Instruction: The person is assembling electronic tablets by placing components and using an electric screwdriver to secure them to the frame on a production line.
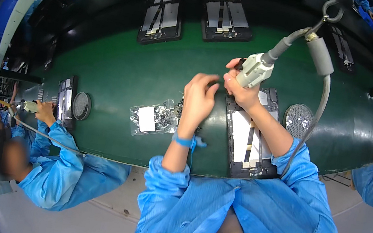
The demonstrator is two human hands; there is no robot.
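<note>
Right hand (241, 92) wrapped around a pale corded driver (257, 71), by the far edge of the opened flat device (241, 128) on the green bench (109, 54), near side. Left hand (197, 100) left of it, fingers half-curled; can't tell if they're pinching anything. Clear parts bag (165, 122) left, round dish (298, 119) right.

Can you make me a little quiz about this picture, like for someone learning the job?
1. Choose: does the camera wearer grip the tool with the left hand or the right?
2. True or false: the wearer's blue strap is on the left wrist.
3. What shape is the dish just right of the wearer's nearest device?

Key: 1. right hand; 2. true; 3. round.
</note>
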